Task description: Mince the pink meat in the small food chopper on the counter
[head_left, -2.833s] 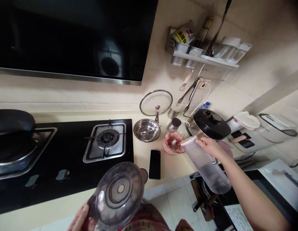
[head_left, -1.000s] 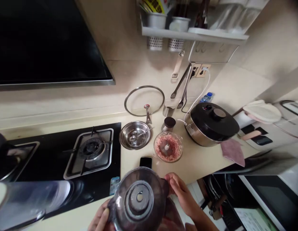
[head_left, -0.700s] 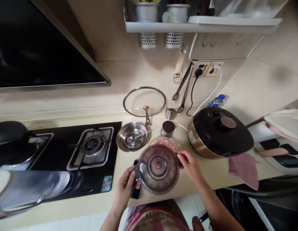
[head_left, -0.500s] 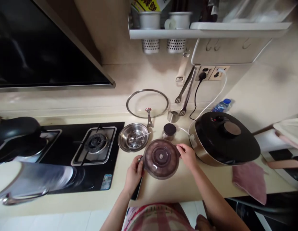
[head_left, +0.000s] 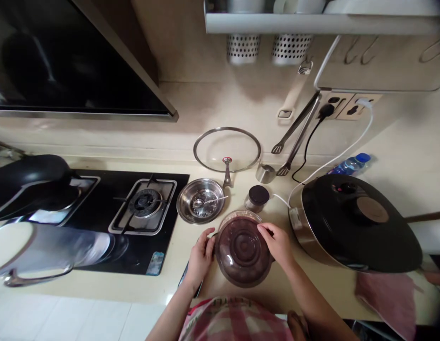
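A round dark purple-brown glass lid (head_left: 243, 253) with ringed moulding sits over a glass bowl, whose clear rim (head_left: 243, 214) shows along the far side. At the lid's left edge, my left hand (head_left: 201, 255) is closed on a small side tab between thumb and fingers. My right hand (head_left: 277, 241) pinches the lid's upper right edge. What the bowl contains is mostly hidden. Close behind stand a jar with a black top (head_left: 258, 196) and a steel dish (head_left: 184, 208) with a spoon (head_left: 202, 203) in it. A phone (head_left: 197, 286) lies partly under my left wrist.
A large black-topped electric cooker (head_left: 362, 222) stands on the right, beside a pink cloth (head_left: 386, 298). To the left is a gas hob (head_left: 145, 253) with a black pan (head_left: 28, 175) and a clear jug (head_left: 67, 246). A pan lid (head_left: 258, 151) leans on the wall.
The glass lid has shifted toward me and turned, and the bowl's far rim now shows behind it. My right hand has moved along its edge. The camera view has shifted too.
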### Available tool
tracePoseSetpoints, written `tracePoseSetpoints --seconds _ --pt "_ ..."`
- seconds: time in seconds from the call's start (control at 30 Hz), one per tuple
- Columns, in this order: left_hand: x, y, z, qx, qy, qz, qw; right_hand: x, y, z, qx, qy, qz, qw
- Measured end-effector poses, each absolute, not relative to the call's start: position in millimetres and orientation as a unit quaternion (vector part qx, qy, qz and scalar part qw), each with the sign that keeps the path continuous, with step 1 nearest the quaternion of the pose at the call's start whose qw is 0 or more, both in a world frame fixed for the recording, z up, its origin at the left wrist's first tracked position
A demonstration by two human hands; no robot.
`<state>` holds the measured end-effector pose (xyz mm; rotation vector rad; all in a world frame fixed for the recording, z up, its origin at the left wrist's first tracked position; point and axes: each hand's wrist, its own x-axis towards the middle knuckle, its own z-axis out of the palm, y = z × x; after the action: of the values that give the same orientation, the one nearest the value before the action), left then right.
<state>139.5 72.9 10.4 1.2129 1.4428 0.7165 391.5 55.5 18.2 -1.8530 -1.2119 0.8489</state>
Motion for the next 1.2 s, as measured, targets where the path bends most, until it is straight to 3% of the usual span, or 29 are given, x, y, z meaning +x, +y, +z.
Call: tracePoseSetpoints --seconds 0.27,0.37,0.53,0.7,0.83,0.97,1.07,1.2 --pt "146 73 6 0.315 0.597 0.405 0.617 408 21 11 -0.747 -0.404 0.360 0.386" --pt "147 78 9 0.380 0.608 0.362 0.596 412 20 3 -0.746 -0.389 0.363 0.399" --pt "142 82 9 0.578 0.639 0.221 0.457 415 26 -10 -0.751 -0.395 0.354 0.394" --pt "141 78 -3 0.577 0.646 0.216 0.451 414 33 -21 -0.759 -0.408 0.326 0.389" --pt "144 76 -8 0.558 0.630 0.235 0.486 423 45 -18 -0.758 -0.463 0.309 0.341" --pt "144 74 -8 0.584 0.637 0.271 0.424 436 93 4 -0.711 -0.612 0.170 0.300" --pt "146 72 -5 0.646 0.613 0.307 0.335 440 144 13 -0.644 -0.728 0.134 0.195" --pt "151 67 -5 0.740 0.527 0.289 0.301 439 190 15 -0.610 -0.764 0.199 0.068"
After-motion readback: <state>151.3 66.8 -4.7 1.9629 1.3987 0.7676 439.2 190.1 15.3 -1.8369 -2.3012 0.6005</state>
